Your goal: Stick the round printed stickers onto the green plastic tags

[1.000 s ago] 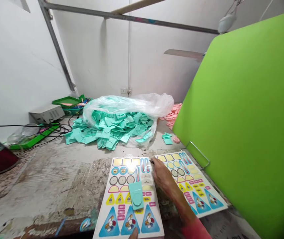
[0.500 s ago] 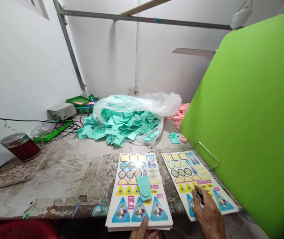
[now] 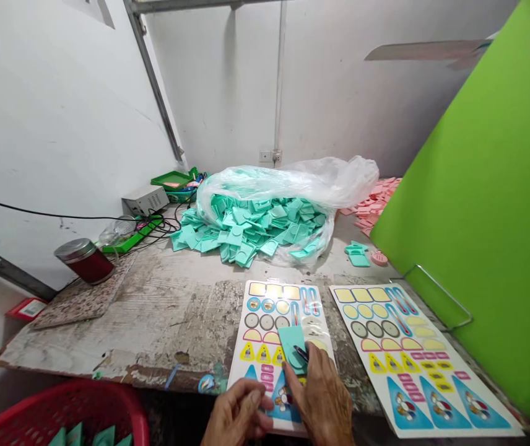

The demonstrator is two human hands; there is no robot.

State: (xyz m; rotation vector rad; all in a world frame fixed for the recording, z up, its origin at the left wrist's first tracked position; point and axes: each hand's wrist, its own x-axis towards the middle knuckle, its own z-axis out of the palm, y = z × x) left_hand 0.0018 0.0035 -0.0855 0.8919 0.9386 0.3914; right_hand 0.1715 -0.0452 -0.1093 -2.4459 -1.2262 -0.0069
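Open tabletop (image 3: pixel 153 316) left of sheets (image 3: pixel 265 337); green panel (image 3: pixel 473 204) blocks right.

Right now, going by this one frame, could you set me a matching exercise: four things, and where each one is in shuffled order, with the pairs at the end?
1. Red basket
2. Dark pen-like tool
3. Dark red mug
4. Single teal piece

A. On the speckled board
B. On the left sticker sheet
C. Below the table's front edge
D. In the right hand

Pairs: 1-C, 2-D, 3-A, 4-B
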